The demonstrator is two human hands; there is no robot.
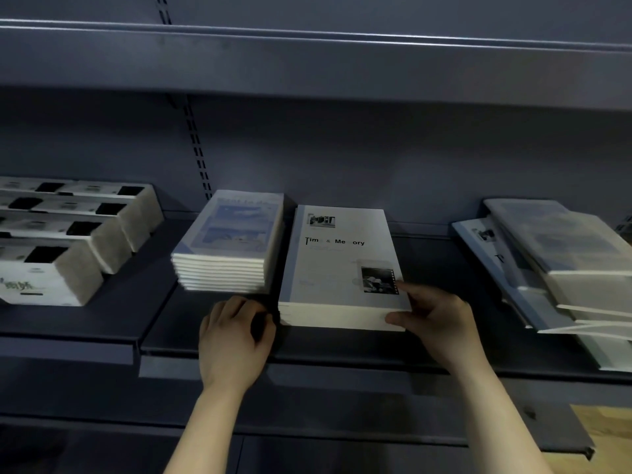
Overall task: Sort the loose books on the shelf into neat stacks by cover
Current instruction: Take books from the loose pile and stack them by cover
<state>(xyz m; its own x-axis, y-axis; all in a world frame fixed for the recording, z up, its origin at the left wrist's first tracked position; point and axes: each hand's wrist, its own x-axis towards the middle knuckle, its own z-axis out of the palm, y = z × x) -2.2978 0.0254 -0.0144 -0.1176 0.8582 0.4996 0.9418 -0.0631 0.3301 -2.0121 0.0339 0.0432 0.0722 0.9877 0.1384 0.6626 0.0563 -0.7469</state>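
Observation:
A stack of white books titled "Time & Memory" (338,268) lies in the middle of the dark shelf (113,323). My right hand (434,316) grips its front right corner, thumb on the front edge and a finger on the top cover. My left hand (236,333) is at the stack's front left corner with its fingers curled; whether it holds the books is hidden. Just left stands a neat stack of blue-cover books (229,241). At the right lies a loose, skewed pile of mixed books (561,268).
Several packs of white tissue boxes (68,241) fill the shelf's left end. An upper shelf (307,56) overhangs the books. The slotted upright (196,148) runs down the back panel. A strip of wooden floor (602,425) shows at the lower right.

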